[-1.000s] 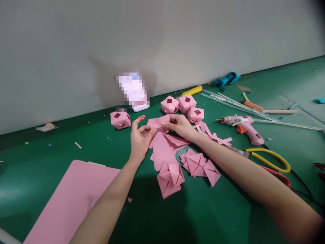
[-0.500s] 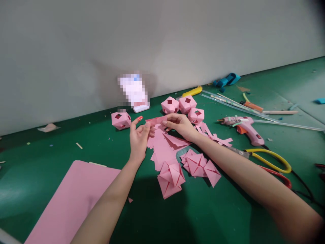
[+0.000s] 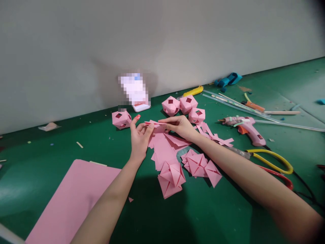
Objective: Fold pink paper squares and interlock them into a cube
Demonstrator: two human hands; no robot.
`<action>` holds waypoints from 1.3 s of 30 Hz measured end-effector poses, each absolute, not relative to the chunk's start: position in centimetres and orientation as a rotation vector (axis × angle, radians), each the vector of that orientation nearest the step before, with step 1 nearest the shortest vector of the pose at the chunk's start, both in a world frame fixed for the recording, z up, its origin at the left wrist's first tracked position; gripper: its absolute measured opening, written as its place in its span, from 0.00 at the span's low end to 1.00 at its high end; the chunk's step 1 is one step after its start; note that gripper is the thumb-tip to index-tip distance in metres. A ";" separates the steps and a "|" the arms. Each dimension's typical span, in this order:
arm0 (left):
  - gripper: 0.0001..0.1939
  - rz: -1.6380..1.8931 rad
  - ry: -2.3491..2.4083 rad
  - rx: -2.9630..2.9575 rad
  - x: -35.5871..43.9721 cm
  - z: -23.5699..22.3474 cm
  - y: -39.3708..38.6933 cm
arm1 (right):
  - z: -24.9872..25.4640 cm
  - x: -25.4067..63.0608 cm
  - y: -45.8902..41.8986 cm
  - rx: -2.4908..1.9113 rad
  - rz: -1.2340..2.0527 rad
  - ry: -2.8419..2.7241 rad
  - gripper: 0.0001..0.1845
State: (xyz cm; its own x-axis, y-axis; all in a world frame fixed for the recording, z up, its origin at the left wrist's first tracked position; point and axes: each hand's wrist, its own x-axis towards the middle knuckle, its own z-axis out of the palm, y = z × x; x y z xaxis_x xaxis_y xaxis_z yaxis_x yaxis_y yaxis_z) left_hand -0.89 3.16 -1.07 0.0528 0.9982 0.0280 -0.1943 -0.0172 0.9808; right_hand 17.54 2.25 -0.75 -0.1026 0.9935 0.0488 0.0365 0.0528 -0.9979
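Between my two hands is a small piece of folded pink paper (image 3: 155, 124), raised above a pile of flat pink paper pieces (image 3: 162, 149). My left hand (image 3: 139, 139) pinches its left end between thumb and fingers. The thumb and fingers of my right hand (image 3: 181, 127) close on its right end. Folded pink paper squares (image 3: 171, 179) lie at the near end of the pile, and more folded squares (image 3: 196, 164) sit to their right. Just beyond my left hand stands a pink paper ball (image 3: 121, 119) with square holes; several similar balls (image 3: 188, 103) stand beyond my right hand.
A phone (image 3: 135, 89) leans on the wall. To the right lie a pink glue gun (image 3: 243, 125), scissors with yellow and red handles (image 3: 274, 159), a yellow cutter (image 3: 193, 91) and clear glue sticks (image 3: 291, 125). A large pink sheet (image 3: 73, 203) lies at the near left.
The paper in my hands has turned from a flat strip to a folded, layered shape. My right fingers have shifted slightly along it. Both arms stay nearly in place.
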 end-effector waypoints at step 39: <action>0.25 1.224 0.985 1.182 -1.2 -1.2 3.1 | 0.4 17.1 2.1 -1.114 1.360 -1.285 0.14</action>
